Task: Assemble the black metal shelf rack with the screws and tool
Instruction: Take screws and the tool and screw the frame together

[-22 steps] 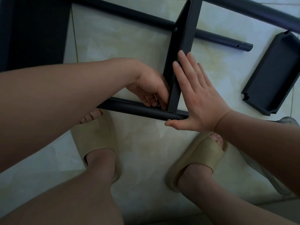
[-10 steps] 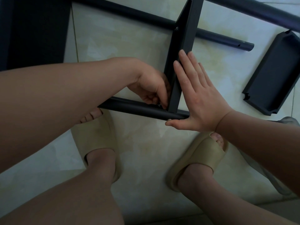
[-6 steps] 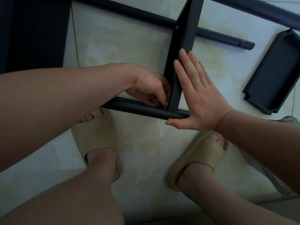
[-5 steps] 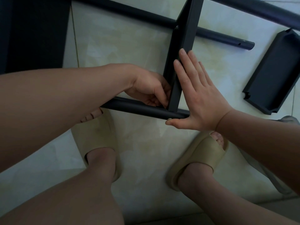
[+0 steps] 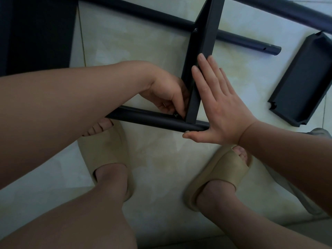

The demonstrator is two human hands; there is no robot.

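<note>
You fasten an upright black shelf panel (image 5: 203, 51) to a round black tube (image 5: 147, 119) on the tiled floor (image 5: 161, 159).
Your left hand (image 5: 167, 94) has its grip pinched on a small screw (image 5: 176, 115) in the corner where panel meets tube. Your right hand (image 5: 222, 108) lies spread flat against the panel, thumb touching the tube. The steel looks stiff, smooth and prone to tipping, so brace its broad face near the joint.
</note>
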